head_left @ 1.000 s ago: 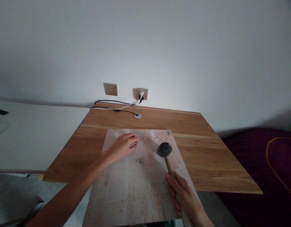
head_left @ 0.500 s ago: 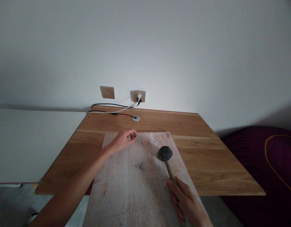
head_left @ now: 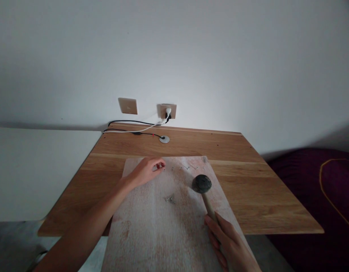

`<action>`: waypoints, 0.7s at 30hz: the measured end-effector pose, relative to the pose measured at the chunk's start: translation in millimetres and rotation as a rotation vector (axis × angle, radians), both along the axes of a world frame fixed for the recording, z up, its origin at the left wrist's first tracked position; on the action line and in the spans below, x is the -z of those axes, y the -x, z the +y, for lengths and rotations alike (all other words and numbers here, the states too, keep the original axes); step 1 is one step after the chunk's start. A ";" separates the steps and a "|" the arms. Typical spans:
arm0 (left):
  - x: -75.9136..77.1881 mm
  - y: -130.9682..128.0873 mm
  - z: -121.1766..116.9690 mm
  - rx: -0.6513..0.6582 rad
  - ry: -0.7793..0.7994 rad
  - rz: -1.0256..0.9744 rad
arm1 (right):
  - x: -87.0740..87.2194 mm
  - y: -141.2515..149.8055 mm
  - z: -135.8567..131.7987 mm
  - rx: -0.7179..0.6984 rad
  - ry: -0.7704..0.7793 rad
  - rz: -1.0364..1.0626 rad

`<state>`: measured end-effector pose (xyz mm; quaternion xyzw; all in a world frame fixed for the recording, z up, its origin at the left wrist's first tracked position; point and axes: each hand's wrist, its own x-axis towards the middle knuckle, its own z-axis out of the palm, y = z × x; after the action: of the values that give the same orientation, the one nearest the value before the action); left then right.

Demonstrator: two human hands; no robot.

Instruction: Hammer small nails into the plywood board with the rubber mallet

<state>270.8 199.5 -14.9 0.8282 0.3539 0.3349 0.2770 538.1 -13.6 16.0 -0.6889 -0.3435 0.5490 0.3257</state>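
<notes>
A pale, worn wooden board point(head_left: 152, 226) lies on a brown wooden table point(head_left: 248, 189). My left hand point(head_left: 146, 170) rests near the board's far edge, fingers pinched together on a small nail held at the board. My right hand point(head_left: 229, 243) grips the wooden handle of a hammer point(head_left: 202, 184), whose dark round head hangs over the board's right part. A few loose nails point(head_left: 170, 198) lie in the board's middle. A row of small nails point(head_left: 188, 166) stands along the far edge.
Black and white cables point(head_left: 135, 130) run from a wall socket point(head_left: 167, 111) to a grommet point(head_left: 164, 139) at the table's back. A white surface point(head_left: 35, 166) adjoins on the left. A dark purple cushion point(head_left: 318, 204) sits to the right.
My left hand left the loose nails and moved to the board's far edge, fingers now pinched. The hammer head shifted slightly right and the view dipped.
</notes>
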 end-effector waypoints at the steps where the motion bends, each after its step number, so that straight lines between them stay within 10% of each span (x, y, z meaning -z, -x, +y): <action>1: -0.6 -0.3 -0.8 -0.006 -0.011 0.003 | 0.2 0.0 0.1 -0.003 -0.002 -0.001; 21: 1.4 -0.9 0.6 0.036 -0.048 0.096 | 6.1 -3.2 -0.5 -0.042 -0.001 -0.034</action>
<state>271.7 200.1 -16.3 0.8560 0.3434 0.2983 0.2457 541.4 -14.1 9.9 -0.6906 -0.3636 0.5438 0.3085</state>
